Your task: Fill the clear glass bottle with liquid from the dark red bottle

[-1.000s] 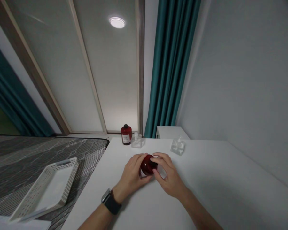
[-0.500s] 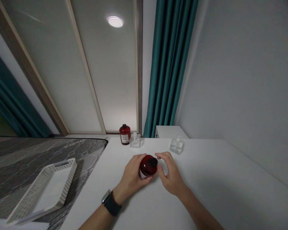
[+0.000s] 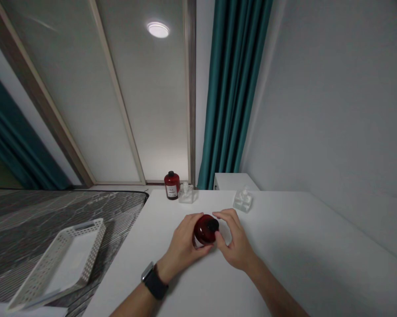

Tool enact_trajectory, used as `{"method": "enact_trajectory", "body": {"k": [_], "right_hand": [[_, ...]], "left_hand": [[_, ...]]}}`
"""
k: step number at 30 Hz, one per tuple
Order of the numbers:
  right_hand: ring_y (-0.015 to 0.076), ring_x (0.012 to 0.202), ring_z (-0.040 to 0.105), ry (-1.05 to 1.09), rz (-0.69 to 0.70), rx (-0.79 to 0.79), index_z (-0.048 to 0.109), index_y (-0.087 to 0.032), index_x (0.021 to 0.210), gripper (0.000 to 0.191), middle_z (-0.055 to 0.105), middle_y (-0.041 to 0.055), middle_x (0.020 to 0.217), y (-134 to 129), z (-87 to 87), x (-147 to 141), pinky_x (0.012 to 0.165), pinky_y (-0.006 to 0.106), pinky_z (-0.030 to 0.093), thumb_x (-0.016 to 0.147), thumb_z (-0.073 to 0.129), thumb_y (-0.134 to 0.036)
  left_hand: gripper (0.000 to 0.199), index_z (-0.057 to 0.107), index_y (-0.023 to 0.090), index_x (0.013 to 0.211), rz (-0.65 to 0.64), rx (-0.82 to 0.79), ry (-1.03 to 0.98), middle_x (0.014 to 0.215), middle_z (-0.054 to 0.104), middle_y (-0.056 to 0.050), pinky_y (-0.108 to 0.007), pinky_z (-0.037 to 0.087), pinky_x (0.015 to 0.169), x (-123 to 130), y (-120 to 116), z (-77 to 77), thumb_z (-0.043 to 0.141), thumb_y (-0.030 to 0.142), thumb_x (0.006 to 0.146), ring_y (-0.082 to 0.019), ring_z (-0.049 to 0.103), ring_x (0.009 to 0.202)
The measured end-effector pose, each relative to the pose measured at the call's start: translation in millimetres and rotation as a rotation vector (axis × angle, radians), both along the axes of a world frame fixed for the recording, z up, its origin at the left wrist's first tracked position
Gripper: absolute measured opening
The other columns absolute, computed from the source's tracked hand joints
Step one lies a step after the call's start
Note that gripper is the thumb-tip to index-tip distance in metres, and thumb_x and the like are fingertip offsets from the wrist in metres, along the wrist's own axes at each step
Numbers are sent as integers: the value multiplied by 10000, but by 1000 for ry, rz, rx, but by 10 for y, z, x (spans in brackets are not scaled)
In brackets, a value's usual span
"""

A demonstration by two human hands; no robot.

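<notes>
A dark red bottle with a black cap point(image 3: 205, 229) is tilted to the right above the white table point(image 3: 284, 246). My left hand point(image 3: 184, 240) wraps round its body from the left, and a dark watch point(image 3: 154, 281) sits on that wrist. Close to the cap on the right is my right hand point(image 3: 234, 242), its thumb and fingers curved apart with a gap between them; the thumb is at the bottle's right side.
At the table's back edge stand another red bottle point(image 3: 172, 186) with a white label and a clear glass bottle point(image 3: 186, 193). A second clear bottle point(image 3: 243, 200) is farther right. A white perforated basket point(image 3: 57, 264) lies left of the table.
The red bottle in my left hand has shifted slightly right, its cap now closer to my right hand's thumb and fingers. The rest of the scene looks the same.
</notes>
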State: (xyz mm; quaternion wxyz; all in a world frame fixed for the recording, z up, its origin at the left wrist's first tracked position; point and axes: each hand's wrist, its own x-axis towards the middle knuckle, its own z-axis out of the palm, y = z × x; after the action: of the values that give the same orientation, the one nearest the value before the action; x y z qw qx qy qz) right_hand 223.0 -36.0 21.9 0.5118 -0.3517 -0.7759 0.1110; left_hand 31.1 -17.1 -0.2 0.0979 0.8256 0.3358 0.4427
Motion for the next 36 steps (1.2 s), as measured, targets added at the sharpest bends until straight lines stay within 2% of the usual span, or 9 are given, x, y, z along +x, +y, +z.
{"method": "enact_trajectory", "body": {"k": [4, 7, 11, 18, 25, 30, 32, 36], "right_hand": [[255, 1022, 547, 6, -45, -28, 506, -240, 1283, 440, 501, 79, 1088, -2, -12, -47, 911, 423, 512, 861, 629, -211], [251, 1004, 557, 24, -81, -15, 505, -239, 1281, 422, 507, 76, 1067, 13, -17, -30, 902, 425, 518, 871, 567, -165], [250, 1016, 553, 21, -54, 14, 498, -225, 1288, 444, 515, 88, 1073, 2, 6, -2, 897, 427, 514, 863, 467, -99], [241, 988, 566, 20, -2, -3, 568, -246, 1203, 352, 569, 69, 1040, -49, 56, -82, 856, 389, 528, 864, 613, -166], [236, 1015, 590, 96, 30, -12, 580, -249, 1179, 350, 617, 69, 1066, -45, 69, -106, 880, 386, 527, 850, 617, -135], [229, 917, 591, 119, -60, -25, 605, -250, 1154, 314, 593, 48, 977, -9, 24, -84, 823, 381, 533, 849, 644, -189], [230, 901, 579, 96, -52, -24, 601, -254, 1161, 324, 591, 43, 952, -8, 17, -81, 809, 381, 530, 850, 625, -168], [246, 1013, 561, 59, 24, -3, 557, -256, 1214, 423, 600, 70, 1057, -40, 53, -98, 886, 411, 513, 835, 532, -69]], "left_hand": [[747, 373, 227, 1373, -14, 23, -15, 1220, 607, -126, -446, 566, 910, 21, -12, -8, 740, 191, 723, -283, 623, 1094], [753, 371, 232, 1371, -10, 11, -17, 1219, 606, -125, -450, 568, 913, 18, -21, -12, 742, 193, 717, -288, 624, 1099], [755, 377, 231, 1365, 1, 3, -28, 1216, 606, -124, -448, 568, 915, 14, -26, 6, 747, 195, 707, -289, 625, 1100], [747, 374, 226, 1379, -15, 46, -15, 1203, 616, -126, -433, 575, 888, 24, -24, -6, 711, 175, 713, -278, 633, 1070], [750, 378, 218, 1380, -22, 48, -27, 1203, 621, -127, -421, 574, 896, 19, -17, -21, 714, 174, 711, -273, 636, 1079], [741, 380, 231, 1373, -17, 33, -11, 1214, 619, -133, -448, 570, 903, 27, -19, 0, 734, 192, 722, -290, 634, 1089], [751, 374, 231, 1378, -18, 32, -15, 1219, 615, -132, -449, 570, 908, 25, -15, -5, 734, 186, 720, -288, 631, 1094], [746, 379, 222, 1378, -17, 26, -37, 1210, 613, -126, -429, 576, 904, 11, -9, -16, 733, 193, 722, -276, 634, 1088]]}}
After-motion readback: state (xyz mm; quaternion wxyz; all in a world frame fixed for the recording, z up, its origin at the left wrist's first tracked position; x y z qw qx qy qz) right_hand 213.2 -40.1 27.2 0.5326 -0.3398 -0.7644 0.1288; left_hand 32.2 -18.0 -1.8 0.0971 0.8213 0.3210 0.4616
